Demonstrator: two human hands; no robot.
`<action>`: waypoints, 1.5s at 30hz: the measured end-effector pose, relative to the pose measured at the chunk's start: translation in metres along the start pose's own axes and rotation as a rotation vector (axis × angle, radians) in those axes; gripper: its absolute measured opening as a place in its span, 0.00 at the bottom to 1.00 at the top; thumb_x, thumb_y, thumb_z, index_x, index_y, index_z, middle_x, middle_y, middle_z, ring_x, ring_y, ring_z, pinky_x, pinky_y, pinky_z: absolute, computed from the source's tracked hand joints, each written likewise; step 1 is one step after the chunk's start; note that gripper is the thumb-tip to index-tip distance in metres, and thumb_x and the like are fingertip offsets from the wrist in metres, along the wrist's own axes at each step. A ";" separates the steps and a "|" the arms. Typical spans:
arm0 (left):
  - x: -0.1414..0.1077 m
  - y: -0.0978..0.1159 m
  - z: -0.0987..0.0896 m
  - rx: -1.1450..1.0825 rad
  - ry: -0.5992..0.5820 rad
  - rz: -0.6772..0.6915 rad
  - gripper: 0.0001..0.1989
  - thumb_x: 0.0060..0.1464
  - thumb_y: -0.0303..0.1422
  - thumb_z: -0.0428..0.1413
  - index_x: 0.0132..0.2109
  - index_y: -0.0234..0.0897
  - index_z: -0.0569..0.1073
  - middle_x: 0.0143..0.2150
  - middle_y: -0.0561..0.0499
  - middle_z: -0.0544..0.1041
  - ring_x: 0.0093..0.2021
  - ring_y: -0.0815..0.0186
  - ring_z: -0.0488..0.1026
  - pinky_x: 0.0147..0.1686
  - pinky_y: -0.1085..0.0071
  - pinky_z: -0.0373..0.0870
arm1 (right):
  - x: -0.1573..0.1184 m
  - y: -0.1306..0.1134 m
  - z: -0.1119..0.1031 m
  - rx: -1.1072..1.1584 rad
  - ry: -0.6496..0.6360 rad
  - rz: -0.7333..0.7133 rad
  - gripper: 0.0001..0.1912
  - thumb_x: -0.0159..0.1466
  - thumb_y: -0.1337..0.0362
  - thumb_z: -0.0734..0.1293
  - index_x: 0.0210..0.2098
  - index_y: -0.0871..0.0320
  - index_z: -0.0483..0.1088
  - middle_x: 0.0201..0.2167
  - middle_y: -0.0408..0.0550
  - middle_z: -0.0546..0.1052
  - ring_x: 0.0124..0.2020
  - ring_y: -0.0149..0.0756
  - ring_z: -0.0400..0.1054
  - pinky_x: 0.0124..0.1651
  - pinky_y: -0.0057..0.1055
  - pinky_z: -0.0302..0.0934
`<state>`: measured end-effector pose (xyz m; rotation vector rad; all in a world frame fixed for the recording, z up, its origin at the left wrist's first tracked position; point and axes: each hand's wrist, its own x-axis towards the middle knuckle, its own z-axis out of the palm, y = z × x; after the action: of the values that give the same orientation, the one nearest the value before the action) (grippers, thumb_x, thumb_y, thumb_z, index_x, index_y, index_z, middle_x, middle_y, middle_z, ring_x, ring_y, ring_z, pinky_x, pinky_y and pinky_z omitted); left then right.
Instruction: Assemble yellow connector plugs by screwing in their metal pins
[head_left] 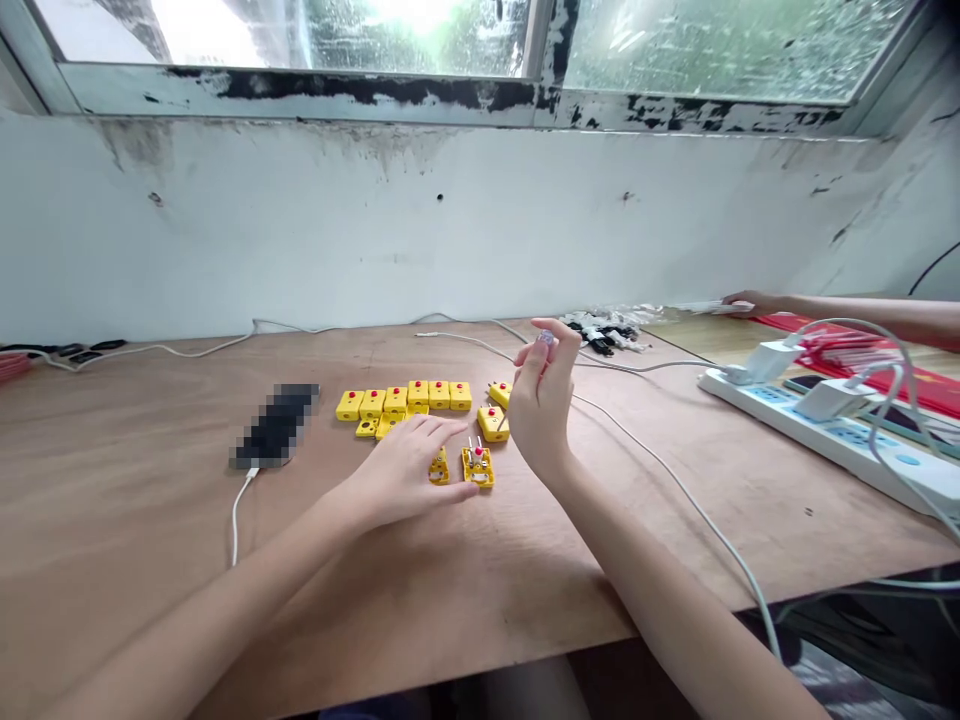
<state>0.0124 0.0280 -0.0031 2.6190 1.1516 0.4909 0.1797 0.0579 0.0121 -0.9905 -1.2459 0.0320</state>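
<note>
At the wooden tabletop [420, 610], pinching a small translucent piece [547, 339], mostly hidden, in the bent fingers of the raised right hand [544, 410], with the left hand [397, 470] loosely spread, thumb just beside an open yellow case [478, 472], contact unclear. Half-covering more yellow cases [388, 425], with bare wood toward the front edge and a white cable [759, 598] at right.

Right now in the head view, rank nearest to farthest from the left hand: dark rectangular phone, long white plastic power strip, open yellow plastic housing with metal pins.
1. Open yellow housing, by the left hand's thumb.
2. Dark phone, on the left.
3. White power strip, far right.
</note>
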 end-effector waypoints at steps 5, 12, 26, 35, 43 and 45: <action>0.015 0.017 0.015 0.072 -0.029 0.104 0.19 0.54 0.37 0.57 0.51 0.37 0.69 0.49 0.44 0.75 0.52 0.55 0.69 0.53 0.59 0.63 | 0.002 0.005 0.002 0.013 0.051 0.013 0.10 0.69 0.64 0.51 0.47 0.52 0.57 0.25 0.39 0.62 0.18 0.26 0.57 0.20 0.24 0.51; -0.042 0.029 0.010 0.125 -0.092 0.197 0.19 0.51 0.41 0.60 0.48 0.37 0.70 0.44 0.46 0.76 0.45 0.55 0.71 0.50 0.60 0.66 | -0.001 0.004 0.002 0.081 0.016 0.077 0.10 0.69 0.64 0.51 0.48 0.53 0.58 0.25 0.38 0.62 0.18 0.26 0.56 0.21 0.25 0.52; -0.048 -0.028 -0.013 0.029 -0.065 -0.080 0.21 0.52 0.43 0.58 0.51 0.41 0.69 0.50 0.47 0.73 0.49 0.56 0.70 0.48 0.62 0.67 | -0.045 -0.017 0.016 0.233 -0.415 -0.133 0.09 0.67 0.67 0.55 0.47 0.52 0.53 0.29 0.40 0.66 0.22 0.25 0.62 0.24 0.24 0.58; -0.055 -0.083 -0.032 0.264 0.190 -0.212 0.15 0.61 0.40 0.46 0.44 0.40 0.74 0.44 0.48 0.76 0.45 0.56 0.71 0.45 0.61 0.66 | -0.048 -0.016 0.018 -0.053 -0.502 -0.161 0.07 0.67 0.67 0.54 0.45 0.55 0.56 0.25 0.40 0.68 0.19 0.27 0.58 0.24 0.26 0.51; -0.044 -0.074 -0.018 0.279 0.140 -0.144 0.12 0.60 0.38 0.49 0.41 0.41 0.76 0.39 0.50 0.77 0.42 0.58 0.71 0.41 0.65 0.67 | -0.043 -0.007 0.020 -0.033 -0.482 0.091 0.08 0.66 0.64 0.54 0.45 0.54 0.55 0.28 0.41 0.66 0.21 0.27 0.59 0.24 0.26 0.52; -0.043 -0.075 -0.018 0.264 0.141 -0.149 0.12 0.59 0.37 0.49 0.41 0.41 0.76 0.38 0.50 0.77 0.41 0.59 0.72 0.41 0.65 0.67 | -0.044 -0.008 0.020 0.032 -0.467 0.082 0.08 0.66 0.63 0.54 0.45 0.54 0.54 0.29 0.41 0.66 0.22 0.27 0.59 0.25 0.27 0.54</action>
<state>-0.0716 0.0466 -0.0217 2.7228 1.5396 0.5323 0.1437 0.0429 -0.0168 -1.0395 -1.6216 0.3632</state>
